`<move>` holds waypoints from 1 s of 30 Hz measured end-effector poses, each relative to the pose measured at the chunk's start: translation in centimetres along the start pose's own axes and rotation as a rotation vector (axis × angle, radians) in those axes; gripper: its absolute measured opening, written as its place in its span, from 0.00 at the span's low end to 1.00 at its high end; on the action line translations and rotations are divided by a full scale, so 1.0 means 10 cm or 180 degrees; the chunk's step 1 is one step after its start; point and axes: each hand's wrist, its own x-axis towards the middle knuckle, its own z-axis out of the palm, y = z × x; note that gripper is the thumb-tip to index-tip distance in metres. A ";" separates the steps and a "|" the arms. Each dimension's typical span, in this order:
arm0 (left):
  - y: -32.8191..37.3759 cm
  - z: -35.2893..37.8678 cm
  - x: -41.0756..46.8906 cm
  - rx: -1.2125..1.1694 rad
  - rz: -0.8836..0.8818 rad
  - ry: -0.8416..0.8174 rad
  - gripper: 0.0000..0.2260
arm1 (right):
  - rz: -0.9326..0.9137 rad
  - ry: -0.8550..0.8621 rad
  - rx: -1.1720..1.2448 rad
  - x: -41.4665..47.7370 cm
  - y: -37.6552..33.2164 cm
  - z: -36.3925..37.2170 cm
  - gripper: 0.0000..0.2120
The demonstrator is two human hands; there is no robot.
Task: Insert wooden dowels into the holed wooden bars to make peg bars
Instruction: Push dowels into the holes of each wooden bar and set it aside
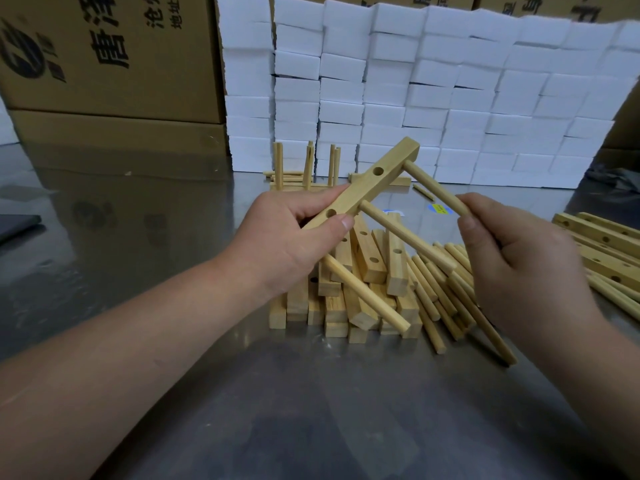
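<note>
Below the held bar (356, 192), loose dowels (433, 289) lie piled on the bench (311, 393). The left hand (287, 237) grips the bar's near end; the bar's long axis rises away to the right. The right hand (519, 265), right of the bar, pinches the free tip of the far-end dowel (434, 187) and is the nearer hand for seating it.

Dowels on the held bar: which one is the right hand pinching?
The far-end dowel of the bar; the right hand pinches its free tip. The mid-bar dowel juts out untouched.
</note>
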 end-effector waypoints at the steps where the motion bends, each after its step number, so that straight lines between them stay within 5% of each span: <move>1: 0.00 0.00 0.00 0.0014 -0.0012 0.0003 0.15 | 0.0041 0.0022 0.0093 -0.01 0.00 0.00 0.10; 16: 0.02 0.00 -0.03 0.0074 -0.0108 0.0018 0.16 | 0.1666 0.0022 0.2520 0.03 -0.04 0.08 0.14; 27: 0.01 0.00 0.01 0.0195 -0.0253 0.0171 0.14 | 0.1700 0.0056 0.2635 0.04 -0.09 0.06 0.13; 30: -0.01 -0.05 0.08 -0.0260 -0.0629 0.0368 0.09 | 0.1758 0.0200 0.2832 0.10 -0.04 0.02 0.13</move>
